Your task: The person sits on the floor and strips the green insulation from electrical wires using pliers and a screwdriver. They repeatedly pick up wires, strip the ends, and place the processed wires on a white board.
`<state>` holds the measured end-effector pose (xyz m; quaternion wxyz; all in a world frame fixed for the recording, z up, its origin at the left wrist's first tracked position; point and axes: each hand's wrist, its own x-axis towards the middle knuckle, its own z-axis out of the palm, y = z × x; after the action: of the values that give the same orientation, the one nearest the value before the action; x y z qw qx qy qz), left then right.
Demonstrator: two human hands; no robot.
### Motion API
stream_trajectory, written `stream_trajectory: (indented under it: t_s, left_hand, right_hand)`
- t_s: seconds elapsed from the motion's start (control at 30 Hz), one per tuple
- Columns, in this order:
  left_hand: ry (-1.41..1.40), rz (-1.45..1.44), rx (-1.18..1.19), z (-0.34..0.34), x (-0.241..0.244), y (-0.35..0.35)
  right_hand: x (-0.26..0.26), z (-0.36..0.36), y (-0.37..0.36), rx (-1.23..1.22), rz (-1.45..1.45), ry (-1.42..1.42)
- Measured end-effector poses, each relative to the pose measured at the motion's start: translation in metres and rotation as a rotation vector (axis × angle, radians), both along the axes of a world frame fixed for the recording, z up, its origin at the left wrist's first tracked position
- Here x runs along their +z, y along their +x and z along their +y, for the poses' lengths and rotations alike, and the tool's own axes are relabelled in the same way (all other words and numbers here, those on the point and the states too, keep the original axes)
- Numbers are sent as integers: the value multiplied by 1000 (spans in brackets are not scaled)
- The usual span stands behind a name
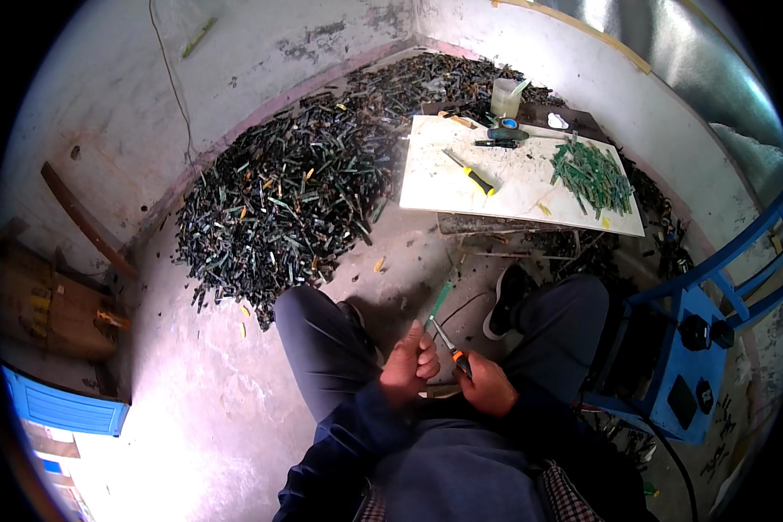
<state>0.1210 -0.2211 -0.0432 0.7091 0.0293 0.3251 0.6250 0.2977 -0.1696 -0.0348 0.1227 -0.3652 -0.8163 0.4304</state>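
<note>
Between my knees, my left hand [410,360] grips the near end of a narrow green strip [439,299], which looks like a circuit board and points away from me. My right hand [489,385] is closed around the orange-and-black handle of a hand tool [458,355]. This tool's slim metal end meets the strip close to my left fingertips; whether it is pliers or another type is too small to tell. Ahead, a heap of similar green strips [592,177] lies on a white board [424,179]. A yellow-and-black screwdriver [476,179] rests on the same board.
A large pile of dark strips [287,196] covers the floor along the wall. The board also bears a dark-handled screwdriver [507,134] and a blue tape roll [509,122]. Behind stands a plastic cup [506,99]. A blue chair [672,408] is at right, a cardboard box [72,313] at left.
</note>
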Motion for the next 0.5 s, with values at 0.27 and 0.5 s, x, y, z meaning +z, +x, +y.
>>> stream_trajectory:
  t_s: [0.27,0.5]
  left_hand:
    - [-55,91,23,5,8,6]
    - [-18,62,16,4,6,6]
  right_hand:
    - [-5,2,-1,8,131,-218]
    - [-5,4,0,36,150,-227]
